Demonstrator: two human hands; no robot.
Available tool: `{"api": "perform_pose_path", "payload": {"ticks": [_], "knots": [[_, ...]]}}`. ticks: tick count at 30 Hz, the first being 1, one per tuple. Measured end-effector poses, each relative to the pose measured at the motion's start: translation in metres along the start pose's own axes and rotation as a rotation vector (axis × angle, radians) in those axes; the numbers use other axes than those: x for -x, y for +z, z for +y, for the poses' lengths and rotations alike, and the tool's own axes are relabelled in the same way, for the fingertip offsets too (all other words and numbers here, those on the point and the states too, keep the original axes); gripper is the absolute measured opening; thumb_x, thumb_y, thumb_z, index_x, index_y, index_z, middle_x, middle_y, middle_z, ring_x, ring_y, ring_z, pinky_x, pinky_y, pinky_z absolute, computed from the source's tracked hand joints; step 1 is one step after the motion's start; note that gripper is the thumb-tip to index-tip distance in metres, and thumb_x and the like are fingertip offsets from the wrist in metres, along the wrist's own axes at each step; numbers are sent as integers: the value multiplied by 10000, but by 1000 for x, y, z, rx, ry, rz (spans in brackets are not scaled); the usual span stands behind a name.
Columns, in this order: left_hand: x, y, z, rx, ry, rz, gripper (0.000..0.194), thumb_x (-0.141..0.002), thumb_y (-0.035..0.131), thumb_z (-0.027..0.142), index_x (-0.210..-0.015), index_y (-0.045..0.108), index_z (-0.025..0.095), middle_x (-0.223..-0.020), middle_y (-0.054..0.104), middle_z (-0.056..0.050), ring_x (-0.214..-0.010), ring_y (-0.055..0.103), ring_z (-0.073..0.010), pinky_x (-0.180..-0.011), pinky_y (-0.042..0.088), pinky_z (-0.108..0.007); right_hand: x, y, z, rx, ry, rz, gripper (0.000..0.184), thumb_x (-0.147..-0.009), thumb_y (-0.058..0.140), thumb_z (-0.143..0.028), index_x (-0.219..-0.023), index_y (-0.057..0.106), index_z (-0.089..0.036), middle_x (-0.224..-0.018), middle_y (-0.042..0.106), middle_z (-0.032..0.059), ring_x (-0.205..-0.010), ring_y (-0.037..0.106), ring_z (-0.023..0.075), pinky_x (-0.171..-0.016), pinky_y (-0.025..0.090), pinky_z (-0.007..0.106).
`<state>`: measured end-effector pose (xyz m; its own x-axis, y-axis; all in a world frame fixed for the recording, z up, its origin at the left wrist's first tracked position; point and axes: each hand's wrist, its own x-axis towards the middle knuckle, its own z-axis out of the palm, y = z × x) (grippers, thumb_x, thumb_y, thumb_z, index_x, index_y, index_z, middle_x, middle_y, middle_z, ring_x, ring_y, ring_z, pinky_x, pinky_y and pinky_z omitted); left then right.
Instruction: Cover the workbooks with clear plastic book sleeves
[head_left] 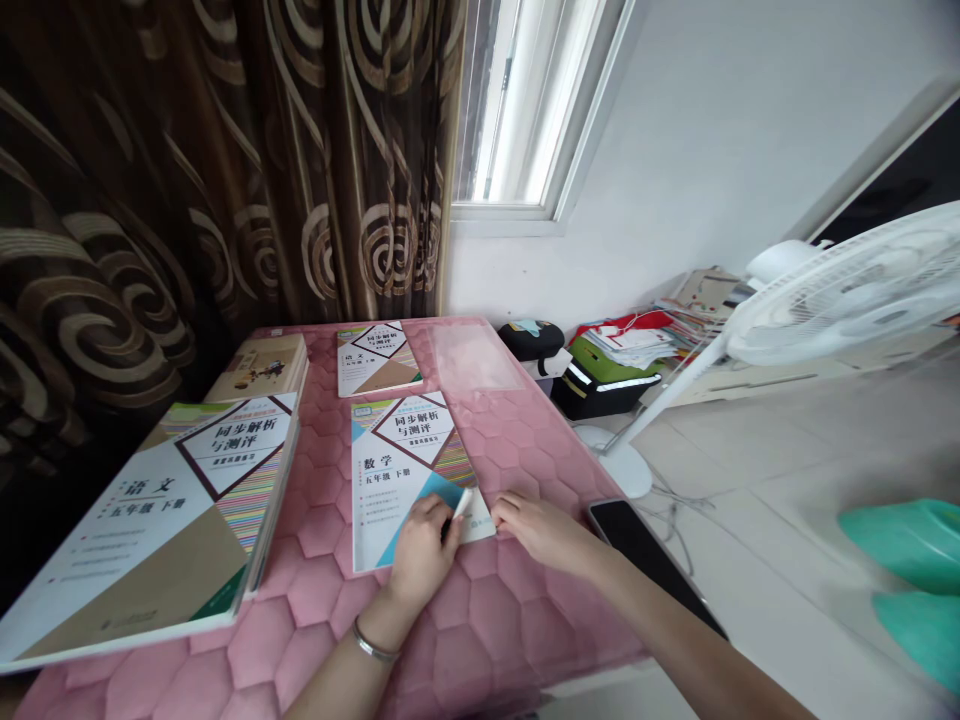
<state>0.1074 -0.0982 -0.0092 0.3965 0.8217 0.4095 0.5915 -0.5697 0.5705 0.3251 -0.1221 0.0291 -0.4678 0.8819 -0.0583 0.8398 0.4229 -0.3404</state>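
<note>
A maths workbook (409, 450) with a white, blue and striped cover lies on the pink padded tabletop. My left hand (424, 545) rests on its lower part, fingers curled in. By the left thumb and forefinger a small white piece (465, 502) sticks up; whether it is loose or a curled edge of the cover I cannot tell. At the lower right corner of the same workbook, my right hand (525, 525) is closed in a pinch on the corner. Beyond it lies a smaller-looking Chinese workbook (379, 358), and a clear plastic sheet (480, 357) is spread beside that.
On the left stands a stack of workbooks (165, 520), with brown-covered books (262, 368) behind. A black phone (652, 560) lies at the table's right edge, under my right forearm. A white standing fan (634, 415), bags (607, 375) and green slippers (907, 545) are on the floor.
</note>
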Motion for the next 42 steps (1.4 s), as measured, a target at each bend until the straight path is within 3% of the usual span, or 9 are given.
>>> {"api": "perform_pose_path", "payload": {"ticks": [12, 25, 31, 35, 42], "knots": [[0, -1, 1, -7, 23, 31, 262, -940, 475, 290, -743, 622, 200, -782, 627, -45, -762, 611, -186, -700, 519, -316, -1, 2, -3, 214, -121, 14, 365, -795, 357, 66, -914, 586, -193, -955, 622, 55, -906, 558, 197, -728, 437, 303], [0, -3, 4, 26, 11, 16, 186, -917, 518, 281, -809, 644, 199, -810, 642, -44, -803, 618, -195, -732, 527, -332, -3, 2, -5, 116, -49, 53, 348, -772, 368, 70, -897, 550, -199, -953, 594, 48, -900, 539, 188, -768, 426, 306], [3, 2, 5, -110, 80, 7, 113, -857, 604, 294, -859, 658, 194, -874, 644, -70, -853, 615, -226, -776, 541, -377, -5, 1, -7, 112, -55, 80, 337, -809, 366, 47, -936, 560, -197, -963, 594, 58, -918, 533, 196, -792, 429, 320], [3, 3, 7, -173, 97, -17, 190, -802, 673, 329, -936, 665, 194, -902, 650, -78, -858, 608, -249, -753, 543, -401, -8, -2, -12, 119, -77, 113, 317, -836, 358, 36, -928, 560, -190, -957, 605, 65, -918, 535, 200, -808, 430, 328], [1, 6, 9, -181, 133, 32, 152, -900, 538, 255, -831, 664, 206, -812, 647, -60, -798, 607, -213, -722, 528, -355, -12, -3, -16, 114, -48, 193, 269, -890, 355, -12, -893, 562, -185, -931, 606, 65, -875, 548, 199, -811, 433, 339]]}}
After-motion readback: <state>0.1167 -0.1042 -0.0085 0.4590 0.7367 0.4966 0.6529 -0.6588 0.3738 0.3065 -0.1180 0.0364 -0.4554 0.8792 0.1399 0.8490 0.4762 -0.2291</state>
